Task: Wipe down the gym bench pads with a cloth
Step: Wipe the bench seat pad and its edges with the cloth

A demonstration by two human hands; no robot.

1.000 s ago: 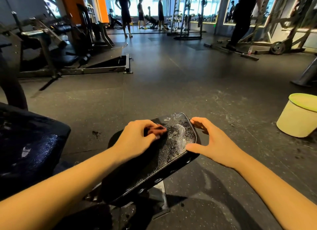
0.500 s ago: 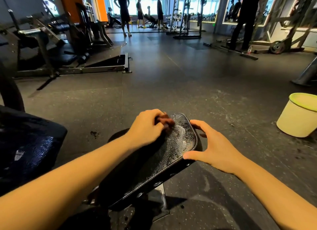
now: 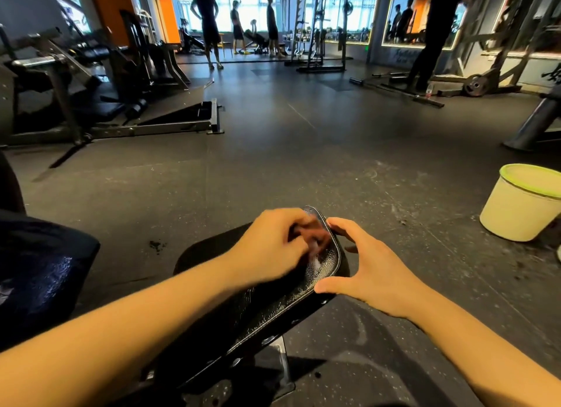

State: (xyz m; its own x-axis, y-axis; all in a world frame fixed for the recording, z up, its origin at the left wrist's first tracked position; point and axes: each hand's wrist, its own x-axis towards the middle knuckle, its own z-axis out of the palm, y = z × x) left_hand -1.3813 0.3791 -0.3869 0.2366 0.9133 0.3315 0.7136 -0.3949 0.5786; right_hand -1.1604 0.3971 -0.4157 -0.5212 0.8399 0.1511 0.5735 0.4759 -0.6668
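A black bench pad (image 3: 273,312) runs from the bottom centre away from me, its surface wet and streaked. My left hand (image 3: 267,246) rests on the pad's far end with its fingers curled over a small dark reddish cloth (image 3: 315,235). The cloth is blurred and mostly hidden under the fingers. My right hand (image 3: 370,267) lies against the pad's right edge, spread in a C shape. Its thumb touches the near part of the edge and its forefinger touches the far corner.
A cream bucket with a green rim (image 3: 516,206) stands on the dark rubber floor to the right. Another wet black pad (image 3: 39,270) sits at the left. Gym machines (image 3: 76,103) fill the back left, a barbell rack (image 3: 473,82) the back right. Several people (image 3: 209,27) stand far off.
My left hand has slid the cloth along the pad from its middle to the far end. My right hand has shifted slightly forward along the right edge.
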